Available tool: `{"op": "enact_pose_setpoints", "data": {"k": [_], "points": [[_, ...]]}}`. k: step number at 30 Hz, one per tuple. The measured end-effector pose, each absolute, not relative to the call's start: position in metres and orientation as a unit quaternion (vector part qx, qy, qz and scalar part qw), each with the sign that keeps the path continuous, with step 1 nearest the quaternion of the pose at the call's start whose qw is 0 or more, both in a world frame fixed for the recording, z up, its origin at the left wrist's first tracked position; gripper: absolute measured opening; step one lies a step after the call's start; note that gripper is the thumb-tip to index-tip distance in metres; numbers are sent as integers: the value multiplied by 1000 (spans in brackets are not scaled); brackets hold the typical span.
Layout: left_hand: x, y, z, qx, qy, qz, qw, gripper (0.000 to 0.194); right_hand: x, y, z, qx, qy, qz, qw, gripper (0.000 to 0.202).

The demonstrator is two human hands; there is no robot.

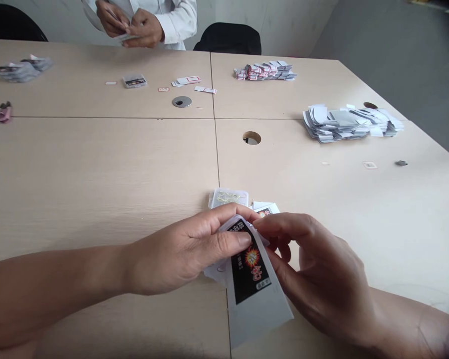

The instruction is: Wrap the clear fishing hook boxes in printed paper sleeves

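My left hand [194, 244] is closed on a long white card [262, 304] with a black printed panel and an orange starburst. Its thumb presses on the black print, and its fingers go behind. Whitish, partly translucent material shows beneath the card; I cannot make out what it is. At the card's right edge, my right hand [322, 274] is closed, with index finger and thumb pinching there. Just beyond my hands lies a clear plastic box [230, 197] with thin gold-coloured pieces inside. Beside it are more printed cards [267, 207], partly hidden by my fingers.
Across the table [97, 174], a person in a white sleeve [177, 22] handles small pieces. A large pile of white cards [351, 122] lies at right, red-printed cards [265, 71] farther back. A cable hole [252, 138] opens mid-table. Plastic packets [22, 69] lie far left.
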State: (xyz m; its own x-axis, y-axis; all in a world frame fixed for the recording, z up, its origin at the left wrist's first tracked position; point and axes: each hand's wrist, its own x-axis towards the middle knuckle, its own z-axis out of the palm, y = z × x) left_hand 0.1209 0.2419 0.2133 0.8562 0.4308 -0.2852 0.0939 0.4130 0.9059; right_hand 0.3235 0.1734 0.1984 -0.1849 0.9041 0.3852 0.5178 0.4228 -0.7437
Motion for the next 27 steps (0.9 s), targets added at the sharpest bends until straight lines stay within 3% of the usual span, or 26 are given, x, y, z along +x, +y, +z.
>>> {"op": "enact_pose_setpoints", "data": {"k": [10, 27], "points": [[121, 243, 218, 577, 271, 113, 762, 31, 323, 174, 202, -486, -734, 223, 420, 14], [119, 239, 224, 554, 246, 163, 778, 20, 326, 173, 197, -468, -745, 217, 422, 17]]}}
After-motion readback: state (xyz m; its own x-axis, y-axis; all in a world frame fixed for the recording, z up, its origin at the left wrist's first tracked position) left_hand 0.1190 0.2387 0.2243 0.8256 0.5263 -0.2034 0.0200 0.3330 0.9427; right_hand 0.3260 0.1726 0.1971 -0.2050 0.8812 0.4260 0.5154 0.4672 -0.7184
